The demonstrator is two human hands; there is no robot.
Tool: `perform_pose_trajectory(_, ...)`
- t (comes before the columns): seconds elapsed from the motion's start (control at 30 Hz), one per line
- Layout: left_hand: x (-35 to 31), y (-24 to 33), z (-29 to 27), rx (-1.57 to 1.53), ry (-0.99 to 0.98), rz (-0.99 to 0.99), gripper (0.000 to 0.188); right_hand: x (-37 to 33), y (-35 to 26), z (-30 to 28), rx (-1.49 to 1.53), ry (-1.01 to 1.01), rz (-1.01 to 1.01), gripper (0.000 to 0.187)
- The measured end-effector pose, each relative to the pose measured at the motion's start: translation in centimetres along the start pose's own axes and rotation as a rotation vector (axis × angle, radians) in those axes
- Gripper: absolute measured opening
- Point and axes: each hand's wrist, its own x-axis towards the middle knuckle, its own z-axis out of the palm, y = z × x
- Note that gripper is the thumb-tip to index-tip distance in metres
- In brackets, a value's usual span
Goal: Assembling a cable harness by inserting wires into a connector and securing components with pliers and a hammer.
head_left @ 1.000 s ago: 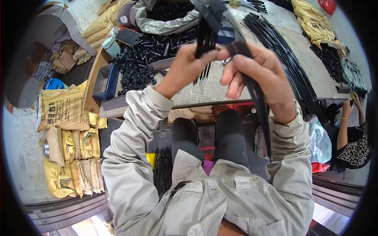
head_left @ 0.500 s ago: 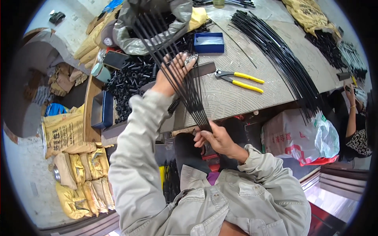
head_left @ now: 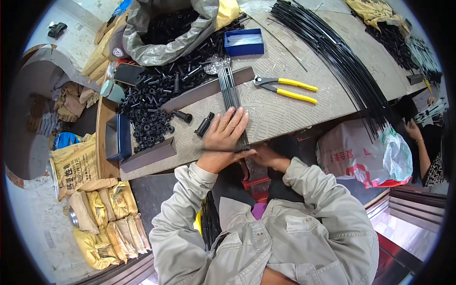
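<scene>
My left hand (head_left: 225, 133) lies with its fingers stretched out over a bundle of thin dark rods (head_left: 228, 88) on the worktable. Beyond my fingertips the rods run away from me, their far end beside some crumpled clear plastic (head_left: 217, 65). My right hand (head_left: 270, 157) is close against the left at the table's front edge, by the near end of the bundle. Its fingers are mostly hidden, so its grip does not show. Left of my left hand lie two black plastic tubular pieces, one (head_left: 204, 125) close by and another (head_left: 182, 116) farther off.
Yellow-handled cutting pliers (head_left: 289, 90) and a blue box (head_left: 243, 42) of thin pale strips lie beyond. Black tubular parts (head_left: 152, 102) are heaped behind a dark bar (head_left: 209, 89). Long black rods (head_left: 332, 59) curve over the table's right edge. Someone's arm (head_left: 420, 142) shows far right.
The bundle came down from a raised, fanned-out position onto the table. My left hand moved from its middle toward me, down beside my right hand. The view shifted slightly.
</scene>
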Motion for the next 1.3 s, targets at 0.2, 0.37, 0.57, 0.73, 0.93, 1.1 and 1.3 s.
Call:
perform_pose_trajectory(0.2,0.4,0.1,0.2,-0.102,0.053,0.032,0.061,-1.1,-2.4,-6.8,-0.565,-0.028,-0.169,0.037)
perform_pose_trajectory(0.37,-0.1,-0.4,-0.1,-0.175,0.066,0.007,0.063,3.9,-15.3,-17.1,-0.131,-0.389,-0.010,0.024)
perform_pose_trajectory(0.57,-0.6,-0.9,0.2,-0.146,0.067,0.034,0.057,18.5,-10.9,-24.1,-0.109,-0.086,0.153,0.020)
perform_pose_trajectory(0.73,0.0,-0.6,-0.5,0.057,0.006,-0.031,0.052,24.8,-5.1,-25.2,-0.887,0.054,0.030,0.009)
perform_pose_trajectory(0.93,0.3,-1.1,-0.5,-0.141,-0.034,-0.042,0.061,25.9,-4.4,-24.5,-0.995,-0.030,0.112,0.003)
perform_pose_trajectory(1.1,0.5,-0.7,-0.1,-0.063,-0.010,-0.060,0.054,25.7,-4.1,-24.3,-0.952,0.017,0.090,0.004)
perform_pose_trajectory(1.3,0.5,-0.7,0.3,-0.065,-0.009,-0.070,0.057,24.9,-4.1,-24.6,-0.950,0.050,0.023,0.006)
